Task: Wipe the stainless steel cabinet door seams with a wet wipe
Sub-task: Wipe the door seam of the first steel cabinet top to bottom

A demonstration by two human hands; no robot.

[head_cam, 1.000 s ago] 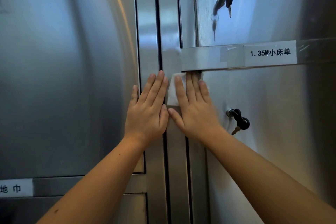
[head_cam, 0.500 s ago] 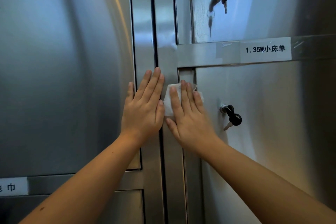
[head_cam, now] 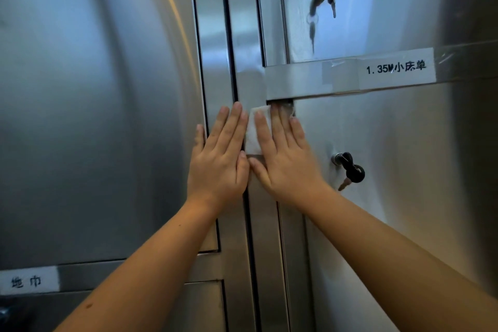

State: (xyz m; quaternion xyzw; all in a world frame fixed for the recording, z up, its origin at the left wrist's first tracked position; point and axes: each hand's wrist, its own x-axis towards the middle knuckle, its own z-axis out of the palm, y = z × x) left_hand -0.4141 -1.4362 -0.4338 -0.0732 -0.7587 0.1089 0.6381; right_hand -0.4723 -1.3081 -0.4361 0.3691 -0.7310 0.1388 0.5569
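Now right hand (head_cam: 285, 162) flat on wet wipe (head_cam: 254, 129), slid back up, fingertips seemingly at the crossbar (head_cam: 293, 81), left hand (head_cam: 219, 162) flat, empty

We are looking at what seems to be a linen store or housekeeping room, the kind found in a hotel or hospital. We are facing a wall of brushed steel cabinet doors (head_cam: 107, 116), each with its own lock and keys (head_cam: 349, 170) hanging from it. White labels are naming the contents: one label (head_cam: 396, 69) is reading "1.35M" bed sheets, another label (head_cam: 27, 281) is reading floor towels.
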